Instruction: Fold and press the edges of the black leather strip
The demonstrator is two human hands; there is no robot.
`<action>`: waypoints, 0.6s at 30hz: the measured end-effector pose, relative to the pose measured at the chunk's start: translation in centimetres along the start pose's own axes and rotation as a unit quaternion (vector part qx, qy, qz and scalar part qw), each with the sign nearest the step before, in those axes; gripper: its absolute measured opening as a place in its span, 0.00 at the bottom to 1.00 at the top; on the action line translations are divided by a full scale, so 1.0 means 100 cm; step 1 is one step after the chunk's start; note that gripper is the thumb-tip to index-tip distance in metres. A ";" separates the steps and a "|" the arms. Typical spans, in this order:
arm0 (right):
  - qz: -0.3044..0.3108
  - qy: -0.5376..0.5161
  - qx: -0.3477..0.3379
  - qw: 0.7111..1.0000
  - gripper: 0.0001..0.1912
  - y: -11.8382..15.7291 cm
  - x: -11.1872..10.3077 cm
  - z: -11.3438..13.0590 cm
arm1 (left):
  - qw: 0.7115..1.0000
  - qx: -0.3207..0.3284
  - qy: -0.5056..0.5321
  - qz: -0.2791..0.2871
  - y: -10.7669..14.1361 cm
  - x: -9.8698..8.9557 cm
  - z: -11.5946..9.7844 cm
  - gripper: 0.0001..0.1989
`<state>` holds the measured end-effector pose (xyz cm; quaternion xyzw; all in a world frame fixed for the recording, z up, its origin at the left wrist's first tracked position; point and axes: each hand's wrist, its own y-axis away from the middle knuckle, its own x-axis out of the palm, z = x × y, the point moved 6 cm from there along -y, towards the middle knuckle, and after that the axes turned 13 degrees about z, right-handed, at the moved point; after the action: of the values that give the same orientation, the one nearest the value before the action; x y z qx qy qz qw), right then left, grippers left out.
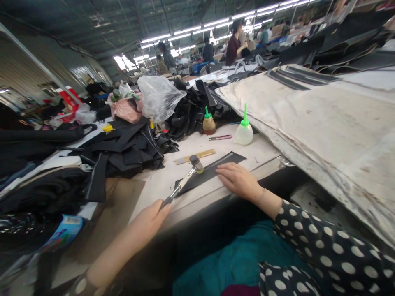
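My left hand (153,217) is wrapped round the dark grip of a small hammer (185,179). The hammer's head is over the black strip of material (212,169), at its far edge; whether it touches cannot be told. This strip lies flat near the table's front edge, with a thin grey line along its far side. Fingers stretched out, my right hand (236,181) rests on the near side of the strip, right of the hammer, and holds nothing. Just beyond lies a yellowish ruler (195,156).
Behind the ruler are pink-handled thread snips (220,137) and two squeeze bottles with green nozzles, one amber (209,124), one whitish (244,134). Black cut pieces (129,144) pile up at left. A raised pale board (321,111) borders the right. People stand far back.
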<state>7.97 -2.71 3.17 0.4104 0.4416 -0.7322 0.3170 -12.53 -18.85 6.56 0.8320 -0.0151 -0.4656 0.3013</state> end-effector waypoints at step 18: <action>-0.004 -0.004 0.002 1.000 0.14 0.001 0.000 -0.001 | 0.999 -0.030 0.026 -0.027 0.022 -0.011 0.015 0.19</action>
<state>8.09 -2.64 3.12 0.4065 0.4405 -0.7358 0.3151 -13.76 -21.01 7.92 0.8348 0.0291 -0.4516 0.3136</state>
